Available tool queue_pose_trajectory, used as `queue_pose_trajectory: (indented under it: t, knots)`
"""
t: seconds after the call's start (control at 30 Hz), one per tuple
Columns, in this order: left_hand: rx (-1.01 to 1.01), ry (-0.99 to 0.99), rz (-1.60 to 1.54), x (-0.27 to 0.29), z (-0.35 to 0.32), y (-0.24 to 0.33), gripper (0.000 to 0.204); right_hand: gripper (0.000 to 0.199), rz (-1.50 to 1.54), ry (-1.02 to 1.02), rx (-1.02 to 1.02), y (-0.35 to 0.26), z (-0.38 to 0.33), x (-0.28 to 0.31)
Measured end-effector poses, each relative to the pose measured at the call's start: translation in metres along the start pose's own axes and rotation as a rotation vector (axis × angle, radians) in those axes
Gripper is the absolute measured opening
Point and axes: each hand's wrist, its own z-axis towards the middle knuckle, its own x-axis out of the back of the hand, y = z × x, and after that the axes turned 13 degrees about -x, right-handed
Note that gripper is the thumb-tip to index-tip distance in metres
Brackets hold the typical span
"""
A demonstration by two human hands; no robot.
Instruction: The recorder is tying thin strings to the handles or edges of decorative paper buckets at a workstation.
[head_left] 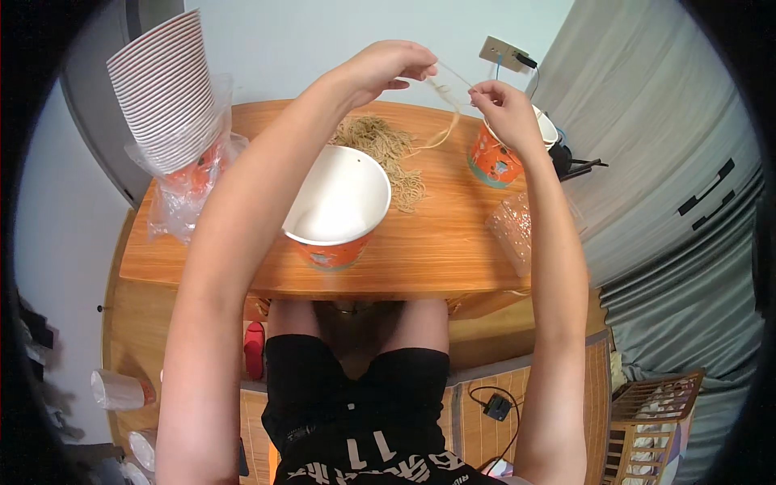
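My left hand (394,66) and my right hand (499,107) are raised over the far side of a wooden table (436,250). Between them they pinch a thin pale string (449,95), stretched from one hand to the other with a loop hanging down. Below the hands lies a loose pile of tan strings (388,149). A large empty paper bucket (335,206), white inside and orange outside, stands near my left forearm. A second orange paper bucket (497,158) stands under my right wrist.
A tall stack of white lids (166,89) in a clear plastic bag leans at the table's left end. A clear glittery bag (513,230) lies by the right edge. A grey curtain (671,162) hangs on the right. Paper cups (121,390) lie on the floor at left.
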Motion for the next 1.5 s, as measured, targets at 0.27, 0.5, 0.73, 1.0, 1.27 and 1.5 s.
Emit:
queue_pose_trajectory:
  t: [0.27,0.5,0.73,1.0,1.27,1.5]
  knots:
    - [0.045,0.072,-0.004,0.033,-0.002,-0.023,0.015,0.018,-0.407,0.398,-0.010,0.032,-0.008,-0.001]
    - [0.020,0.078,0.281,0.070,-0.011,-0.032,0.023,0.026,-0.433,0.440,-0.124,0.054,-0.021,0.046]
    - [0.088,0.055,0.396,0.100,-0.012,-0.063,0.031,0.032,-0.245,0.530,-0.231,0.091,-0.028,0.127]
    - [-0.168,-0.025,0.624,0.042,-0.017,-0.022,0.056,0.031,-0.401,0.187,-0.034,-0.017,-0.040,0.092]
    - [-0.376,-0.257,0.013,-0.047,-0.038,0.046,0.051,0.020,-0.390,0.083,0.199,-0.143,-0.062,0.053]
    - [-0.034,-0.164,0.209,0.024,-0.076,0.086,0.025,0.020,-0.067,-0.238,-0.004,-0.165,-0.077,0.046]
